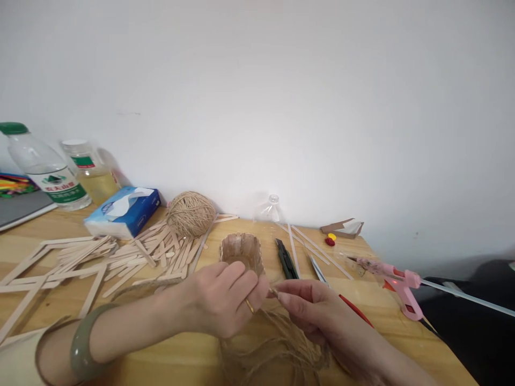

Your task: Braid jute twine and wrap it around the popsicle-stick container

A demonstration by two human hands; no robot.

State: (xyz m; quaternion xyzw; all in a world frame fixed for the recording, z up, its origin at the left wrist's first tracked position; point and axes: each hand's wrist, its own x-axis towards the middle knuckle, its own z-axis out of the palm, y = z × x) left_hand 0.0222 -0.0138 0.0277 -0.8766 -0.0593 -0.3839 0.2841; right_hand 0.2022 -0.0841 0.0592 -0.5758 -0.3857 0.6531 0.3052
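Observation:
My left hand (225,300), with a ring on one finger, is closed in front of a small round container (241,246) lined with wooden sticks. It hides the container's lower part. A short twisted bit of jute twine (273,291) runs between my hands. My right hand (311,311) pinches that twine between thumb and index finger. The left fingers are curled around the twine, though their tips are hidden. Loose strands of twine (277,348) lie tangled on the table below my hands. Another strand passes behind my left forearm.
A twine ball (191,214), many craft sticks (161,252), a tissue pack (123,212) and bottles (52,166) are at left. A utility knife (286,260), red-handled scissors (356,310) and a cut bottle top (271,209) lie ahead. A pink glue gun (402,284) sits at the right edge.

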